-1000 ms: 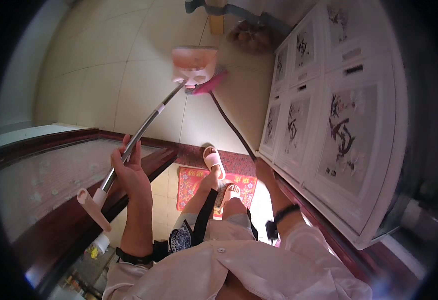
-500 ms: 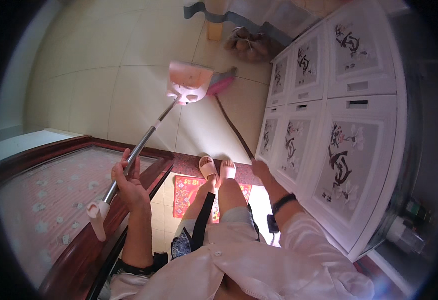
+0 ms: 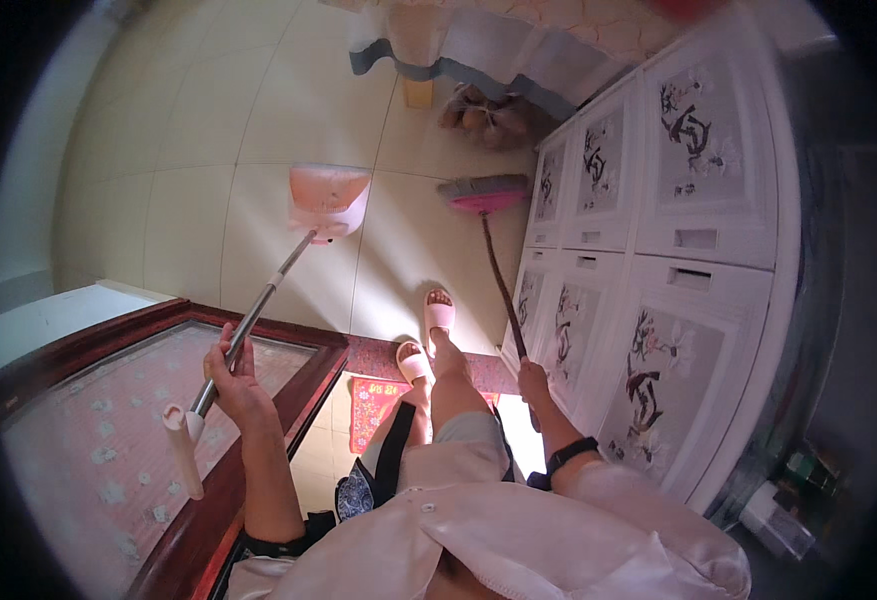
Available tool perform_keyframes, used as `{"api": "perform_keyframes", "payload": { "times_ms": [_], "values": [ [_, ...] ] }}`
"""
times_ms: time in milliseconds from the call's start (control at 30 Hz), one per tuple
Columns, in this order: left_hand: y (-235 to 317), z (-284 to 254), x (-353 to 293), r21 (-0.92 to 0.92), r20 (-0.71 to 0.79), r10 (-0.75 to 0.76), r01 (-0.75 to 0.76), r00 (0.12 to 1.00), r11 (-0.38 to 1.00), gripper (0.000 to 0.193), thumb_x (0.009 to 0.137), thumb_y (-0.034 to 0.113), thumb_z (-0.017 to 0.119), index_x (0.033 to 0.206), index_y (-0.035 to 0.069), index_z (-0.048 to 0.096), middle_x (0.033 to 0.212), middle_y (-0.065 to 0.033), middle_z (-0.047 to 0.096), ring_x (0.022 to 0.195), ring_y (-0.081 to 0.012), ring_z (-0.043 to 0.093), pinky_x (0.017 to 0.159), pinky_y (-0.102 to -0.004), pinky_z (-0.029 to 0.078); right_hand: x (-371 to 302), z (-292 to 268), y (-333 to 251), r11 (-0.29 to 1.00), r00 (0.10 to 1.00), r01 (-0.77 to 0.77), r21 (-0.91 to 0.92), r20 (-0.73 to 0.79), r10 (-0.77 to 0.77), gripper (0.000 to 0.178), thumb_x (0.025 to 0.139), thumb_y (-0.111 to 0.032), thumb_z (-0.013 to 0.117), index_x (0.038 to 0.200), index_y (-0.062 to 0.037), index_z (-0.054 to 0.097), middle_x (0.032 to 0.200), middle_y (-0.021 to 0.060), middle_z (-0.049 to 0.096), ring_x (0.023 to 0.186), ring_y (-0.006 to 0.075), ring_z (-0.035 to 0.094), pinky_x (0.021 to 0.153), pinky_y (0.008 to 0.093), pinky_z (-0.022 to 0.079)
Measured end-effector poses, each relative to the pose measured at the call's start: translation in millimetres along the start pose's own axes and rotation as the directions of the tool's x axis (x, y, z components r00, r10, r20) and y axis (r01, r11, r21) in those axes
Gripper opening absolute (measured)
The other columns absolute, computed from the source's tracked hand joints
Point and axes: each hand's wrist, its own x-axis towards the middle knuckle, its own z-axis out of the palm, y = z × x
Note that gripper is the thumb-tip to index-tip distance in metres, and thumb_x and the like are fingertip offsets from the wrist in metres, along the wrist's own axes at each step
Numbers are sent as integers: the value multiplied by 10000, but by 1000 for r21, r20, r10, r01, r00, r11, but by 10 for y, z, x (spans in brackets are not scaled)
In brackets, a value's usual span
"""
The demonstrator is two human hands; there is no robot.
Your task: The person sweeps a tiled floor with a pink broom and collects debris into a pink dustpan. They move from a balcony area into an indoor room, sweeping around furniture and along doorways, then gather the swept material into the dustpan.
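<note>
A single head-worn fisheye view looks steeply down the person's own front, with torso and forearms entering from the lower edge and the tiled floor (image 3: 258,150) stretching away toward the top. The white cabinets (image 3: 658,260) curve along the right rim and a wooden door frame (image 3: 288,400) along the lower left, both close by. The left hand (image 3: 233,385) and right hand (image 3: 533,380) sit near the lens, while the feet (image 3: 436,330) lie farther below, mid-frame.
</note>
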Motion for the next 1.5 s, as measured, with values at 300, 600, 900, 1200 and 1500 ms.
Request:
{"api": "perform_keyframes", "payload": {
  "times_ms": [300, 600, 900, 1200, 1500],
  "values": [
    [56, 377, 211, -45, -47, -87, 85, 995, 995, 192, 821, 176, 428, 783, -12, 431, 1086, -259, 472, 1012, -308, 488, 841, -370, 461, 867, 32, -828, 496, 698, 685, -533, 288, -655, 285, 821, -165, 322, 781, 25, 532, 749, 234, 552, 732, 377, 550, 653, 464, 438],
    [290, 447, 243, -70, -53, -39, 35, 998, 997, 182, 838, 152, 405, 772, -13, 440, 1063, -265, 483, 1033, -317, 477, 857, -387, 449, 91, -231, 15, 635, 848, 473, -610, 121, -516, 284, 866, -197, 306, 798, 1, 499, 721, 178, 537, 693, 347, 551, 605, 433, 447],
    [212, 518, 429, -25, -22, -74, 73, 997, 997, 198, 853, 172, 402, 772, -3, 448, 1076, -256, 475, 1050, -300, 467, 849, -378, 457, 78, -101, 408, 999, 999, 41, -6, -32, -41, 456, 862, -329, 292, 741, 30, 547, 772, 234, 562, 789, 383, 522, 696, 445, 397],
    [126, 390, 757, -114, -68, -189, 181, 980, 977, 204, 846, 191, 423, 768, 5, 458, 1049, -253, 493, 1040, -292, 476, 831, -408, 462, -186, 12, 441, 264, 699, 710, -653, 608, -377, 346, 868, -278, 319, 802, -18, 537, 615, 123, 557, 579, 280, 560, 501, 400, 436],
    [286, 98, 1081, -208, -84, -164, 143, 983, 968, 212, 841, 181, 426, 742, -4, 456, 1054, -271, 472, 1045, -322, 463, 842, -413, 458, 740, 596, -1360, 349, 725, 667, -658, 468, -505, 317, 844, -228, 330, 811, 13, 534, 695, 206, 558, 717, 354, 561, 648, 450, 439]
  ]
}}
